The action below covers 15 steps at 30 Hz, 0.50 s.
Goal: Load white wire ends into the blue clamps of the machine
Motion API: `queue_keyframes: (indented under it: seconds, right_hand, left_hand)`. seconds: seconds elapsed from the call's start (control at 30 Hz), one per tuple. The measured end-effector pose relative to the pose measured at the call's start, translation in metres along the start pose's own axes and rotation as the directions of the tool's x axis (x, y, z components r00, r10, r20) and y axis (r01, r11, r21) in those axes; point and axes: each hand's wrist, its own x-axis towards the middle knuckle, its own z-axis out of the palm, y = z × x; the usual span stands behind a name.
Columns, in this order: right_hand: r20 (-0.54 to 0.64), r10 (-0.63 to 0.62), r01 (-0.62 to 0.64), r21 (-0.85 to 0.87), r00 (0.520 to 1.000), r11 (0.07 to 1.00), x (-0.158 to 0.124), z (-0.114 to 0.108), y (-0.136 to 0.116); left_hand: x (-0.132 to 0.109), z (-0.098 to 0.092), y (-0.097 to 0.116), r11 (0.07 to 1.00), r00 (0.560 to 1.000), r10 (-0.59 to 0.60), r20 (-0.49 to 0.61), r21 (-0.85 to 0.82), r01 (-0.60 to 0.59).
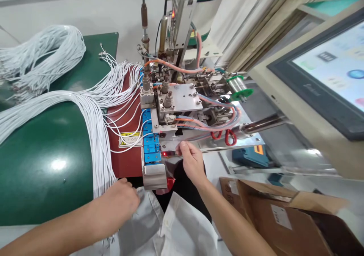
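My left hand is closed beside the hanging end of a bundle of white cables, over the table's front edge; whatever its curled fingers hold is hidden. My right hand is pinched, thumb against bent fingers, close to the front of a metal machine. Nothing I can name shows in that pinch. Between the hands runs a row of blue clamp blocks along the machine's left side. Several single white cables reach from the bundle into these blocks. A curved metal guard closes the row's near end.
A second coil of white cables lies on the green table. A spool of silvery wire sits at the machine's right. A touchscreen panel juts in at right, above an open cardboard box. A warning label marks the red plate.
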Motion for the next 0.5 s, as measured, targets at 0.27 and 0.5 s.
queue_keyframes:
  seconds: [0.27, 0.5]
  right_hand:
    - [0.059, -0.033, 0.035, -0.033, 0.998, 0.999, -0.013, 0.002, -0.007]
    - [0.147, -0.224, 0.217, 0.058, 0.963, 0.974, -0.027, 0.003, -0.018]
  left_hand:
    - [0.034, -0.025, -0.006, 0.964, 0.961, 0.031, -0.275, -0.246, -0.101]
    - [0.063, -0.023, 0.001, 0.863, 0.797, -0.249, -0.551, -0.499, -0.075]
